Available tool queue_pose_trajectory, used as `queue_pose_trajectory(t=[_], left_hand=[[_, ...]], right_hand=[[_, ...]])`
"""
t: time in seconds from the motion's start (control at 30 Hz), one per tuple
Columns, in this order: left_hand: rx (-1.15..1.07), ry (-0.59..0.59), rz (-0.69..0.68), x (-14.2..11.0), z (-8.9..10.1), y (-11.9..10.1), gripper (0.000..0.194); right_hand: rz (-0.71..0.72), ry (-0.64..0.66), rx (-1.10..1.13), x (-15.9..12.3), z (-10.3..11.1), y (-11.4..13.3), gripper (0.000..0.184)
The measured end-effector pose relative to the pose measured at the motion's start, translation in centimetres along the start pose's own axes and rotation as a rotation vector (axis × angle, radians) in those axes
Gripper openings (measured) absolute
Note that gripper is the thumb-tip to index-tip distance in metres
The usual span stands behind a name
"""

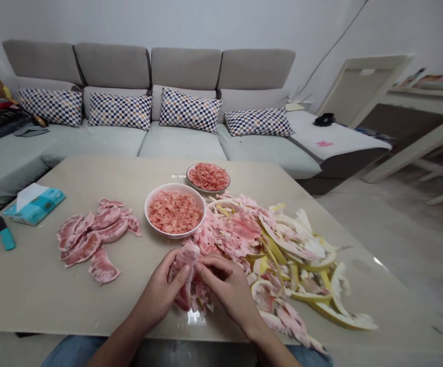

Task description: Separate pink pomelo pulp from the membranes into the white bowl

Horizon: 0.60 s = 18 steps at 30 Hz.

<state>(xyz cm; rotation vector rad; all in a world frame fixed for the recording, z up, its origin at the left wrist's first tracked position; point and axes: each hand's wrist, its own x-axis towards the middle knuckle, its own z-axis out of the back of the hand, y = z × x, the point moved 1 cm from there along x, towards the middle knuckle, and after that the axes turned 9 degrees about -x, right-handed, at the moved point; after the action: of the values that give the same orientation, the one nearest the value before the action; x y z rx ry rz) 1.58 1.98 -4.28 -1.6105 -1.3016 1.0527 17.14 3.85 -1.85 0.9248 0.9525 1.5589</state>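
Left hand grips a fruit segment, right hand pinching its edge; pulp fills two bowls, loose segments unpeeled.

free lane between knife and fruit segments, peel heap blocking right

Left hand and right hand, close together beyond the coffee table's near edge.
The left fingers are curled, with the thumb bent across; the right thumb and forefinger make a pinch. Both bare forearms slant inward over this edge.
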Motion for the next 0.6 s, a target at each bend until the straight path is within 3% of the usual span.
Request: queue_pose_trajectory(t=[0.33,0.5,0.6], left_hand=[[0.225,0.036,-0.071,0.2,-0.2,0.4,0.044],[0.15,0.088,-0.031,0.0,-0.4,0.9,0.044],[-0.016,0.116,0.044,-0.3,-0.7,1.3,0.044]], right_hand=[[-0.155,0.039,0.072,-0.2,0.2,-0.5,0.023],[-0.212,0.007,0.129,-0.3,0.0,-0.1,0.017],[-0.237,0.033,0.18,-0.3,-0.2,0.0,0.018]])
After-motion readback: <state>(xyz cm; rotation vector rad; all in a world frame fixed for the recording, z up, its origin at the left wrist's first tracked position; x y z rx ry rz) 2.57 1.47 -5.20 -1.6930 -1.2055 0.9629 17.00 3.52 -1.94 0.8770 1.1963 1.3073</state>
